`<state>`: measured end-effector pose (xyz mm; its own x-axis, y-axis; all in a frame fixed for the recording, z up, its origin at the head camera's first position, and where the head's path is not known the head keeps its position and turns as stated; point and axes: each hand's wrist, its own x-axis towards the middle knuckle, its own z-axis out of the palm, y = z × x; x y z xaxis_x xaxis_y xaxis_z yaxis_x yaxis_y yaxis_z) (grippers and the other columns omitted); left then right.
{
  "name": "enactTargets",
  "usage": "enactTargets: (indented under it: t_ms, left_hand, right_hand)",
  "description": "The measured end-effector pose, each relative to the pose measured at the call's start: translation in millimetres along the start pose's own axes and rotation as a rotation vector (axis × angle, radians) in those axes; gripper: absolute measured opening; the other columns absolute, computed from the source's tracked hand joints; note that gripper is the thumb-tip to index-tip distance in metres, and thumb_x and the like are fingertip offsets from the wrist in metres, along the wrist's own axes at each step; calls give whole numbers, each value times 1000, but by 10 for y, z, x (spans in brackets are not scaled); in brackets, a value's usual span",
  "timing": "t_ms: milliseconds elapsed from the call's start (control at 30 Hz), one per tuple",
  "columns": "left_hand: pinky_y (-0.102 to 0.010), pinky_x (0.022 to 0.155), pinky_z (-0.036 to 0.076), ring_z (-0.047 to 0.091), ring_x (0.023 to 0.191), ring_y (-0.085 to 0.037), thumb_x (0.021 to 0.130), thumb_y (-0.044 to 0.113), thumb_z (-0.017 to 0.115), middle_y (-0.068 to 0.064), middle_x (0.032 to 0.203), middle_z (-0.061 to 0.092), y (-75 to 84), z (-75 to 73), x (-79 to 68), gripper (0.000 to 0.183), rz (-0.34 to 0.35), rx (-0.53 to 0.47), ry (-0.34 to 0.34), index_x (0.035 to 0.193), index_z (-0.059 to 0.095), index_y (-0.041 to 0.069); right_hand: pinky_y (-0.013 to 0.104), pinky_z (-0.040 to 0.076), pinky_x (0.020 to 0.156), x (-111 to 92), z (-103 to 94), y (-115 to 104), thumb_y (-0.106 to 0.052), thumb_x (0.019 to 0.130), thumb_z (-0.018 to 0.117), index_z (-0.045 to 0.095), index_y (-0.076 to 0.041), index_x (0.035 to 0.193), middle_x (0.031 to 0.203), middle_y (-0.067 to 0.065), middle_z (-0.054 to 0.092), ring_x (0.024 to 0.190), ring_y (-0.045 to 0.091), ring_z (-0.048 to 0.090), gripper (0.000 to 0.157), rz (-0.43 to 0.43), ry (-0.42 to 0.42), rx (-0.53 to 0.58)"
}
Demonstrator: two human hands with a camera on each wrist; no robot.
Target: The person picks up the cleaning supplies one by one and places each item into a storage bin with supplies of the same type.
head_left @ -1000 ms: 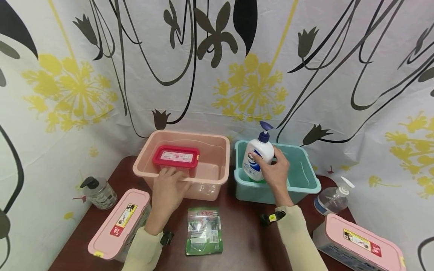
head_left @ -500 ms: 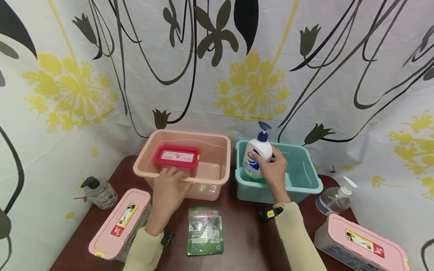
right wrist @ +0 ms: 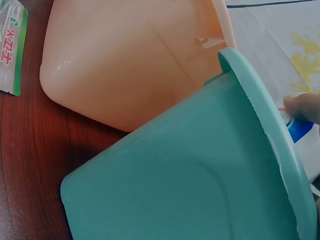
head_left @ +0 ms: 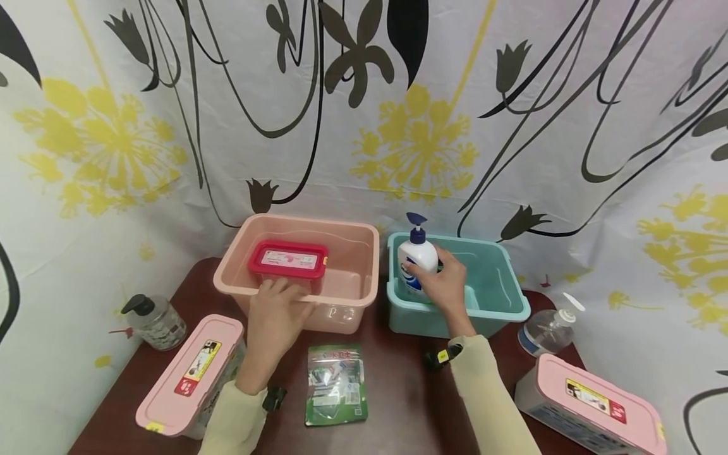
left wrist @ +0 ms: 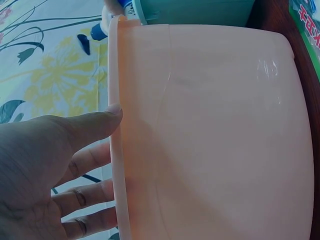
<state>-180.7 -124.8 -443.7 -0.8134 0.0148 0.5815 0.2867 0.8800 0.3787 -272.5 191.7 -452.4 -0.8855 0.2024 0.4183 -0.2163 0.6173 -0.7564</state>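
In the head view, my right hand [head_left: 446,287] grips a white pump bottle [head_left: 419,253] with a dark blue pump head, apparently hand soap. The bottle stands nearly upright, its lower part inside the teal bin [head_left: 514,302]. My left hand [head_left: 275,322] holds the front rim of the peach bin [head_left: 364,265]. In the left wrist view, the thumb of that left hand [left wrist: 37,155] lies on the rim, and the fingertips are hidden behind it. Inside the peach bin, a red-lidded box [head_left: 290,259] sits just beyond these fingers. The bottle's base is hidden by the teal bin's front wall.
A green pouch [head_left: 335,385] lies on the dark table [head_left: 398,392]. Pink-lidded boxes stand at left [head_left: 190,376] and right [head_left: 600,404]. A black-pump bottle [head_left: 156,322] and a white-pump bottle [head_left: 548,328] stand near the side edges. A patterned cloth [head_left: 318,151] hangs behind.
The right hand has lowered the pump bottle deeper into the teal bin, and it leans less. The left hand stays at the peach bin's rim. The head view has shifted slightly.
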Motion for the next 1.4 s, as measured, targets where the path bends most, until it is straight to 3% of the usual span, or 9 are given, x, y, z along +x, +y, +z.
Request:
enactTargets:
  t_ms: [200, 633, 967, 1100, 1233, 1400]
  left_hand:
    - [-49, 85, 44, 57, 96, -27, 65, 38, 84, -4, 104, 69, -17, -32, -11, 40, -16, -10, 4, 99, 74, 17]
    - [-48, 84, 44, 56, 98, -27, 66, 37, 84, -4, 105, 69, -27, -16, -16, 41, -24, -18, -4, 100, 73, 18]
    - [-48, 85, 44, 56, 98, -27, 66, 39, 83, -4, 106, 69, -33, -21, -17, 42, -34, -19, -3, 101, 73, 17]
    - [-48, 82, 43, 56, 98, -27, 66, 38, 84, -5, 104, 69, -29, -15, -14, 42, -34, -14, -12, 100, 73, 17]
    - [-48, 82, 43, 55, 98, -27, 67, 40, 82, -5, 103, 68, -32, -4, -13, 41, -26, -5, -25, 100, 73, 17]
    - [-48, 83, 43, 55, 98, -27, 67, 41, 82, -4, 103, 68, -42, 5, -21, 42, -21, -2, -25, 100, 73, 17]
  right_hand:
    - [43, 53, 68, 9, 34, -15, -43, 69, 80, 64, -17, 117, 107, 6, 66, 89, 24, 63, 57, 62, -89, -41]
    - [43, 52, 70, 36, 29, -18, -43, 70, 80, 63, -13, 119, 107, 9, 67, 88, 25, 63, 61, 105, -137, -152]
    - [43, 52, 72, 50, 27, -15, -46, 71, 78, 63, -12, 120, 107, 8, 66, 89, 25, 62, 61, 119, -170, -176]
    - [43, 50, 84, 40, 21, -18, -45, 74, 76, 58, -13, 124, 116, 8, 63, 102, 25, 60, 62, 126, -135, -67]
    - [45, 42, 97, 15, 10, 1, -47, 74, 76, 42, -17, 136, 131, 5, 53, 120, 25, 51, 76, 103, -90, 44]
    - [46, 42, 97, -13, 17, 8, -53, 73, 73, 37, -27, 139, 137, 1, 50, 123, 23, 48, 80, 26, -87, 21]
